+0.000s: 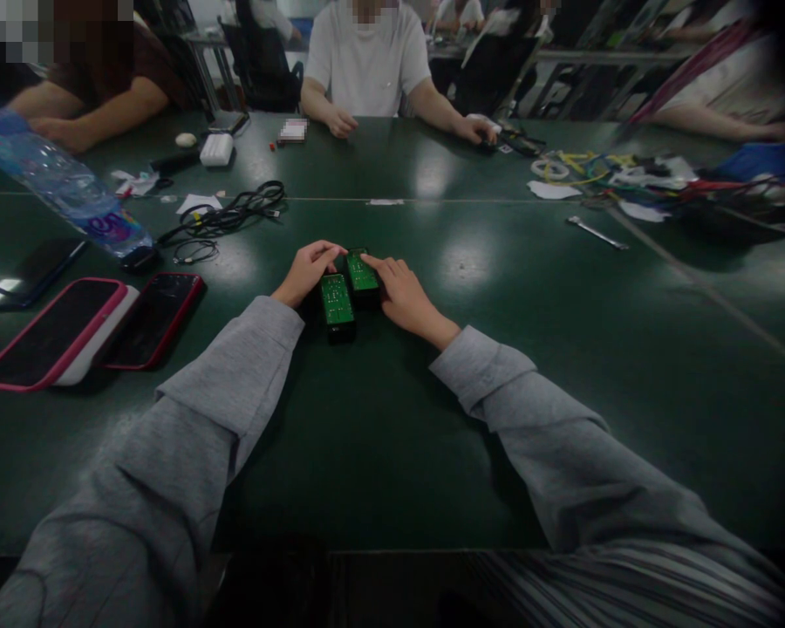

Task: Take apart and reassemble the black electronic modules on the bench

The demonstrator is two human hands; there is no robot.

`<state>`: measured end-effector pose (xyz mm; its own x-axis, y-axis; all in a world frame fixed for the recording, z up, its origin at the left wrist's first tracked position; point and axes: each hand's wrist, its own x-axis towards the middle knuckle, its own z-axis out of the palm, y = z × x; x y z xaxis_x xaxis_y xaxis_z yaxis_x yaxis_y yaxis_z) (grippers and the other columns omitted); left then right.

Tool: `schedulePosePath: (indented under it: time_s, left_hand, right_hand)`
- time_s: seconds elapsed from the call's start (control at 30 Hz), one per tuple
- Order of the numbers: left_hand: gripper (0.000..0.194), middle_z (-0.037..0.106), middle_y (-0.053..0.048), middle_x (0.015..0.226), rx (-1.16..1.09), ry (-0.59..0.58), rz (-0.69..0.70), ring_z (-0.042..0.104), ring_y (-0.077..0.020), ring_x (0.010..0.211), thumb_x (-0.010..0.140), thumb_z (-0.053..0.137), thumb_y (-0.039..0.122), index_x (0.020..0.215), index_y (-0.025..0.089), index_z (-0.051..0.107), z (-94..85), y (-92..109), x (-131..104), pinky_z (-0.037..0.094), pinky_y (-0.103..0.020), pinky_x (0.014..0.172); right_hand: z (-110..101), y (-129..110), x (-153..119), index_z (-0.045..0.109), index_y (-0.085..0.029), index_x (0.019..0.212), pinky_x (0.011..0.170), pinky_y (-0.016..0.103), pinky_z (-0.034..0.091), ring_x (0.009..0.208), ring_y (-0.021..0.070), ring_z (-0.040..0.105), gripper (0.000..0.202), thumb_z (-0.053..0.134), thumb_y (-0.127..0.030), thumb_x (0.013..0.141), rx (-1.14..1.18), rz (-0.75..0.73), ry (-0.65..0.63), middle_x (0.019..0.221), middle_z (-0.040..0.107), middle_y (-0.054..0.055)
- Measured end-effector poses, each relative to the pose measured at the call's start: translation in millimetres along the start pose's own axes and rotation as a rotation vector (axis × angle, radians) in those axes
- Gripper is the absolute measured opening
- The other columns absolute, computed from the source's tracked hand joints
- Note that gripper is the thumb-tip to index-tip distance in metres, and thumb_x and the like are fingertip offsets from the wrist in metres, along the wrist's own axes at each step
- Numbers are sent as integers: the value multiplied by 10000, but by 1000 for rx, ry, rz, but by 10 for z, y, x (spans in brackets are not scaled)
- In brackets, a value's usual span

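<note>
Two small black cases with green circuit boards on top lie side by side on the green table. The nearer, left case (337,305) is slightly closer to me than the right case (364,276). My left hand (309,269) is bent around the far end of the left case, and its index fingertip reaches the far corner of the right case. My right hand (404,295) is along the right side of the right case, its index finger lying on the board and its other fingers curled. The right thumb is hidden.
Phones (58,336) and a plastic bottle (71,183) are at the left, with a black cable (235,214) beyond. A wrench (597,233) and tangled wires (602,170) lie to the right. Across the table sits a person in a white shirt (366,61).
</note>
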<state>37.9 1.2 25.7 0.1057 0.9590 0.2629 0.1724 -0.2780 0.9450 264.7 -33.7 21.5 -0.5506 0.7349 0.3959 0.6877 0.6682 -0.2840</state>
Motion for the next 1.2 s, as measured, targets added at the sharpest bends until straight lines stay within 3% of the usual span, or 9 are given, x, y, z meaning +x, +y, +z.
schedulePosePath:
  time_s: [0.47, 1.2]
  left_hand:
    - [77, 630, 5, 681, 12, -1, -26, 576, -115, 586, 905, 633, 254, 891, 194, 680, 24, 87, -34, 464, -246, 602]
    - [158, 601, 8, 642, -44, -50, -46, 581, -123, 592, 890, 642, 262, 1022, 192, 693, 12, 15, 2, 467, -228, 574]
  right_hand:
    - [-12, -5, 7, 352, -191, 1506, 873, 475, 460, 1077, 312, 501, 777, 454, -17, 756, -5, -2, -13, 1227, 550, 134]
    - [28, 48, 8, 340, -232, 1515, 859, 465, 451, 1092, 321, 499, 781, 489, -49, 772, 8, -2, -3, 1253, 544, 125]
